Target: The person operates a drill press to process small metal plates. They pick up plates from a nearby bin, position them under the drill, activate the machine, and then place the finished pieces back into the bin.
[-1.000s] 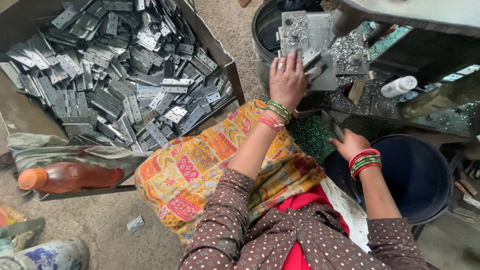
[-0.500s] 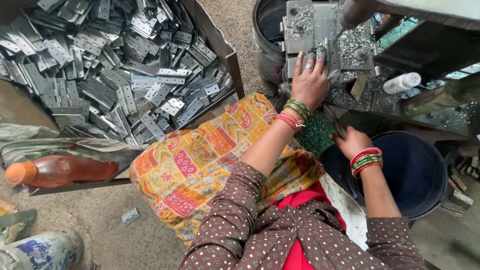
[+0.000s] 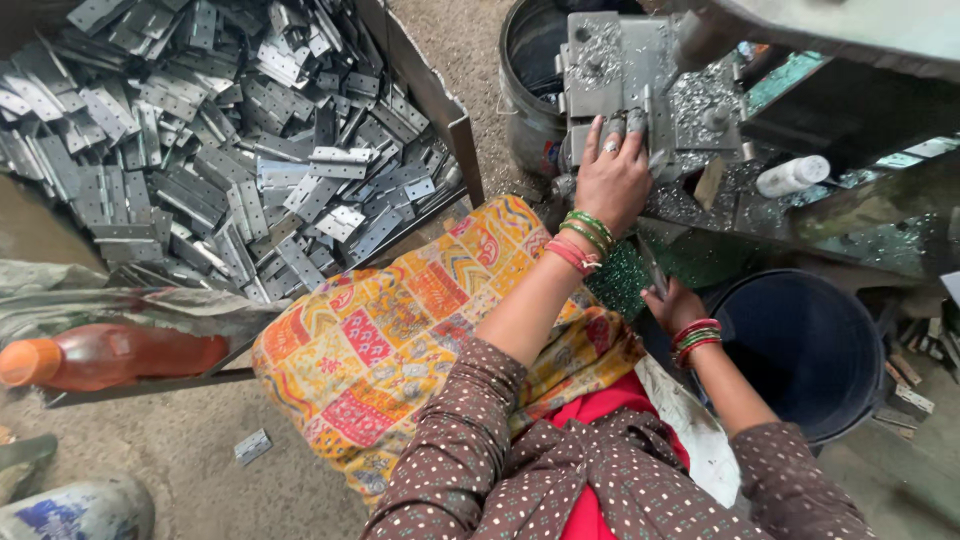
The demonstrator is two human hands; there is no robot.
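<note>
My left hand (image 3: pixel 612 175) reaches forward onto the grey metal fixture (image 3: pixel 600 60) of a machine. Its dusty fingers are curled over a small metal hinge piece (image 3: pixel 655 125) lying against the fixture block. Green and red bangles ring that wrist. My right hand (image 3: pixel 675 305) stays low beside my lap, closed around a thin metal tool (image 3: pixel 650 265) that points up toward the machine. Metal shavings cover the machine bed (image 3: pixel 700 110).
A large open crate (image 3: pixel 450 120) on the left holds a heap of grey metal hinges (image 3: pixel 200 130). A patterned yellow cloth (image 3: pixel 400 340) covers my lap. A dark bucket (image 3: pixel 810 350) stands at right, another bucket (image 3: pixel 525 100) behind the fixture. An orange bottle (image 3: pixel 110 358) lies at left; a white bottle (image 3: pixel 792 175) rests on the machine.
My left hand has pushed further onto the fixture, carrying the small metal piece against the block. My right hand has stayed low beside my lap.
</note>
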